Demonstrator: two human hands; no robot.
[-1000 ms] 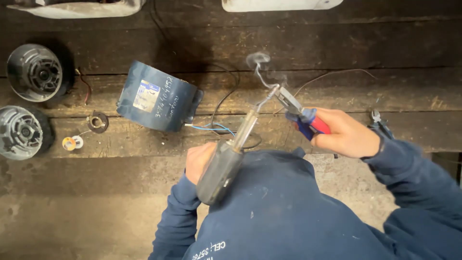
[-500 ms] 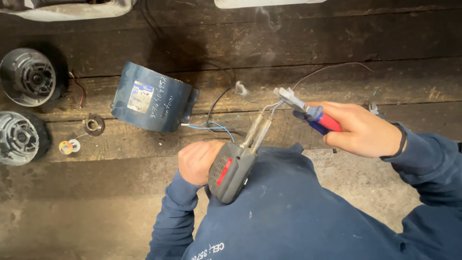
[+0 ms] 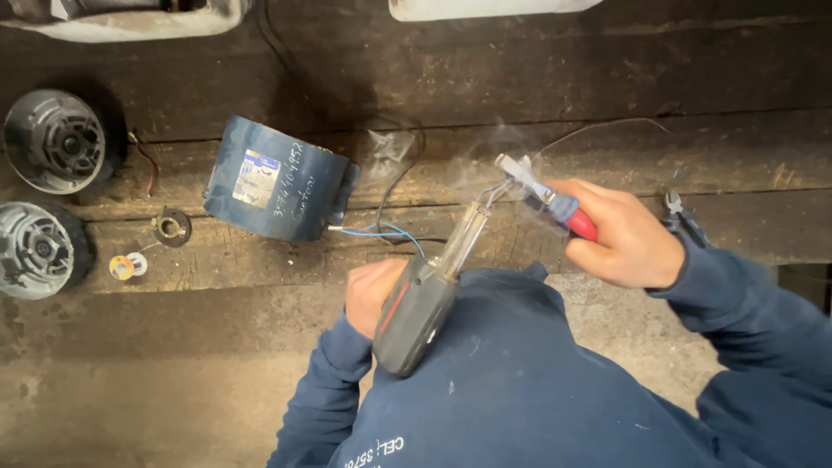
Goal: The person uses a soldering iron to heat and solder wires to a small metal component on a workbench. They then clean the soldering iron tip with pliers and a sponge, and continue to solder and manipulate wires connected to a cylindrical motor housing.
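I see the left hand (image 3: 374, 293) wrapped around a grey soldering gun (image 3: 422, 305), its tip meeting the nose of red-handled pliers (image 3: 544, 196) gripped in the right hand (image 3: 620, 234). Thin smoke rises there. A blue motor housing (image 3: 279, 189) lies on the wooden bench (image 3: 217, 347), beside two round end caps (image 3: 52, 139).

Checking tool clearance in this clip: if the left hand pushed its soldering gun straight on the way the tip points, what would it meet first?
The left hand aims the grey soldering gun up-right; it would likely first meet the red-handled pliers' nose and the thin wire there, though depth is unclear.
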